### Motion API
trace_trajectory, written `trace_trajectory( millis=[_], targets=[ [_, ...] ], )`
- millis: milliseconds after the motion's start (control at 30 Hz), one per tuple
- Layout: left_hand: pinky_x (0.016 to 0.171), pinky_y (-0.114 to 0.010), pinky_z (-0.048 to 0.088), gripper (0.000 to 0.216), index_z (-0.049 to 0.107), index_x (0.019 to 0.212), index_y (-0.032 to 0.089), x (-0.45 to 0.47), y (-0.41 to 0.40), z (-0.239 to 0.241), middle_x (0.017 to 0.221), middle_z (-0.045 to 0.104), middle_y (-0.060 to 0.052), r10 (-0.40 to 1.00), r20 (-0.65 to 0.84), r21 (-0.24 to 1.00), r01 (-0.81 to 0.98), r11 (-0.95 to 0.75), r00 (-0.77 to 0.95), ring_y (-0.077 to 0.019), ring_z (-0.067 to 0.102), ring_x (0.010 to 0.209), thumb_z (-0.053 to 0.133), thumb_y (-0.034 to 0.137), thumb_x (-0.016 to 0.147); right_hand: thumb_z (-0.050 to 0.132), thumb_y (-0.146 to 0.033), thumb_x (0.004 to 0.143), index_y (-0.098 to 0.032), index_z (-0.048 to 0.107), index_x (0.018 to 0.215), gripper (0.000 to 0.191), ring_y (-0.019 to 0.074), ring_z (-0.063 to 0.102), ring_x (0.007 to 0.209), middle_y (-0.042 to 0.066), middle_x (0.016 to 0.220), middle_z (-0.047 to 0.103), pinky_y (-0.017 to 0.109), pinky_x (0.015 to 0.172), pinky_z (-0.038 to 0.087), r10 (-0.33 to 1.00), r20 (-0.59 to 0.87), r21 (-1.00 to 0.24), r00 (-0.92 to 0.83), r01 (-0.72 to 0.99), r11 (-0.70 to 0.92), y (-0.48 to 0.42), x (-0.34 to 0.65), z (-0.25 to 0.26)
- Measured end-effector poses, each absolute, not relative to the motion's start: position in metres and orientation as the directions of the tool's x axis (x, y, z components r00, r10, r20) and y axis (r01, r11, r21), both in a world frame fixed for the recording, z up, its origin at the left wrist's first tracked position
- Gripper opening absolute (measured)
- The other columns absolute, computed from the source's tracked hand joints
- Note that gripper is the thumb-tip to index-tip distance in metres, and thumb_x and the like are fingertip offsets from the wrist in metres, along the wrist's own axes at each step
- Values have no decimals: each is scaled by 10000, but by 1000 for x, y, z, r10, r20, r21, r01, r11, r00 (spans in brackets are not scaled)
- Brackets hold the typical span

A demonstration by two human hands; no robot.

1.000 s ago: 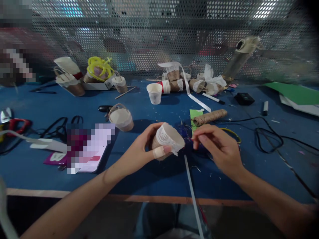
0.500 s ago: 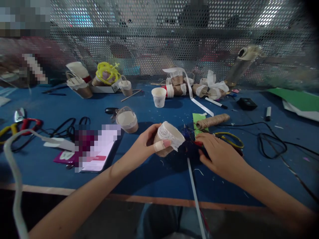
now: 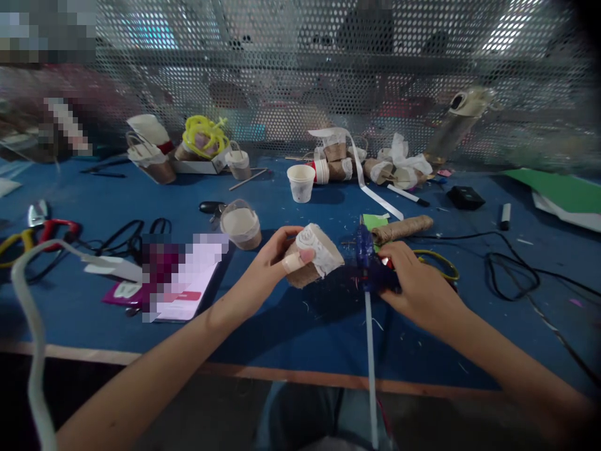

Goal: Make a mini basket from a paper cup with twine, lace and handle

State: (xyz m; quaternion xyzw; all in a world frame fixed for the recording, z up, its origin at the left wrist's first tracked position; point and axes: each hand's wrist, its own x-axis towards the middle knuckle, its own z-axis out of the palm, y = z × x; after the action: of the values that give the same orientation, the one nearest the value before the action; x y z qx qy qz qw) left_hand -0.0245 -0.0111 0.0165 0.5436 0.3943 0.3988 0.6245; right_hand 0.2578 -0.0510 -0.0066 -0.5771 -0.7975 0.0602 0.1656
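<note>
My left hand (image 3: 275, 266) grips a brown paper cup (image 3: 312, 255) wrapped with white lace, tipped on its side above the blue table (image 3: 263, 326). A bandage is on the thumb. My right hand (image 3: 417, 285) is closed round a dark blue glue gun (image 3: 369, 266) with a red trigger, just right of the cup. A pale glue stick (image 3: 370, 357) trails from the gun's back towards me. The gun's nozzle points up and away, close to the cup's rim.
A twine roll (image 3: 401, 228) and green paper lie behind the gun. A white cup (image 3: 301, 182), decorated cups (image 3: 241, 224), ribbon, scissors (image 3: 141, 235), pliers (image 3: 42, 232), black cables (image 3: 511, 263) and a marker (image 3: 505, 215) are scattered around. A perforated metal screen closes the back.
My right hand went from reaching beside the cup to gripping the blue glue gun and lifting it. The left hand tilted the lace cup further onto its side.
</note>
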Motion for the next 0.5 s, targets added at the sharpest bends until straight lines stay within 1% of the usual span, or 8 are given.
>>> trace_trajectory(
  millis=[33,100,167,200,267,300,367,500],
  targets=[
    [875,-267,467,360,623,1162,263,-24,-11,17,1126,677,-8,924,-61,993,-68,94,378,-196,612,1080,742,430,867,623,-226,803,-200,485,1101,329,340,672,935,145,1137,599,431,687,546,946,216,-379,-241,872,309,-51,258,-5],
    [867,-265,465,374,622,1158,254,-23,-12,18,1126,677,-10,914,-67,993,-64,101,400,-189,611,1056,750,436,857,646,-233,796,-230,472,1097,348,282,678,853,106,1079,617,405,676,549,959,247,-593,-141,761,264,-50,257,0],
    [852,-264,469,391,621,1164,246,-21,-13,18,1131,671,-14,906,-78,993,-44,106,417,-183,609,1032,752,440,851,610,-282,872,-259,463,1098,271,185,641,667,44,951,624,346,609,543,970,237,-765,-47,607,216,-51,252,6],
    [848,-264,472,393,622,1166,243,-21,-13,19,1132,665,-15,903,-84,994,-26,105,421,-183,606,1029,750,439,851,563,-320,929,-265,465,1102,206,141,600,579,19,903,620,314,564,532,975,219,-797,-34,570,199,-51,248,10],
    [845,-267,478,394,624,1162,237,-19,-13,19,1127,654,-18,904,-94,995,14,96,417,-188,600,1035,751,435,845,599,-365,932,-255,514,1043,177,89,504,480,-16,820,602,268,495,489,987,156,-919,28,372,134,-52,237,18],
    [839,-271,483,402,624,1160,234,-19,-13,19,1126,651,-22,905,-96,995,35,90,414,-194,599,1036,755,436,838,653,-371,904,-246,537,1026,209,80,490,477,-22,809,604,255,486,483,993,112,-945,33,314,96,-52,231,21],
    [811,-286,500,435,619,1163,226,-18,-13,20,1128,651,-38,903,-107,994,76,83,417,-212,605,1023,760,453,820,722,-350,854,-230,556,953,227,66,455,468,-39,762,593,240,477,471,998,56,-962,5,268,53,-52,219,27],
    [766,-310,532,486,607,1180,208,-16,-13,20,1128,660,-66,899,-123,989,132,73,420,-232,627,984,754,476,802,744,-377,838,-227,591,904,224,91,476,493,-76,604,514,248,504,485,995,45,-973,-90,222,64,-52,201,31]
  ],
)
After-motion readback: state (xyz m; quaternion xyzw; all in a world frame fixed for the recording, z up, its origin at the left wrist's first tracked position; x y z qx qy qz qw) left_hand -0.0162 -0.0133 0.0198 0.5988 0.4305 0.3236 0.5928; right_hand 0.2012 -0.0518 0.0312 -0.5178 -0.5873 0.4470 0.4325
